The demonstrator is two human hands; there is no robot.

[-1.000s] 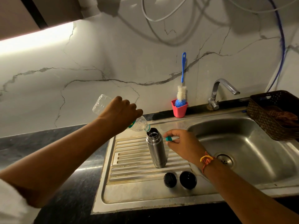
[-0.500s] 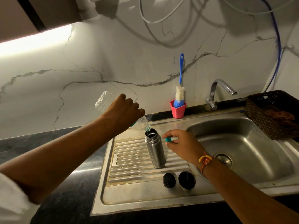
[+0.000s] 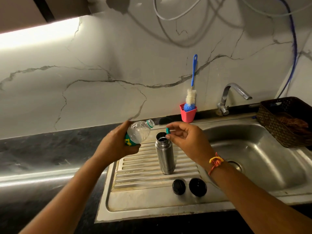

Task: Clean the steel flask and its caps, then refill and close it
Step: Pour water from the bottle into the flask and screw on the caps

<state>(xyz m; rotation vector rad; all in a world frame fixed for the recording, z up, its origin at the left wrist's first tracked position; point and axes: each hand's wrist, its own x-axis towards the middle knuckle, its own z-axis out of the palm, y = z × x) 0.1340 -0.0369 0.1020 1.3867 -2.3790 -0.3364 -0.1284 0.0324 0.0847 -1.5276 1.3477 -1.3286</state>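
- Dark stone countertop [image 3: 42,156]: runs along the left, meeting the left edge of the steel sink unit.
- Left hand [image 3: 116,147]: raised above the left part of the drainboard, fingers and thumb curled round the lower body of a plastic bottle [image 3: 139,134]. Firm wrap-around hold.
- Plastic bottle: clear, with a green label under the palm. It is tilted, neck pointing up and to the right, mouth uncapped. The mouth sits above and to the left of the flask opening, apart from it.
- Ribbed drainboard [image 3: 140,168]: stained along the ridges. It carries the flask and both caps.
- Steel flask [image 3: 165,156]: upright on the ribs, mouth open, no cap fitted. Contents cannot be made out.
- Teal bottle cap [image 3: 168,130]: pinched on edge between thumb and forefinger of the right hand, just above the flask rim.
- Right hand [image 3: 189,141]: the remaining fingers are loosely spread. One fingertip lies at the flask rim; contact cannot be confirmed. A yellow-orange thread [image 3: 216,162] is tied at the wrist.
- Two black flask caps [image 3: 179,187] [image 3: 197,187]: side by side on the flat front of the drainboard, in front of the flask, apart from it.
- Pink cup [image 3: 188,114]: at the wall, holding a blue-handled bottle brush [image 3: 191,97], bristles down.
- Tap [image 3: 233,93]: spout over the sink basin [image 3: 256,159].
- Woven basket [image 3: 273,125]: on the far right rim of the sink.
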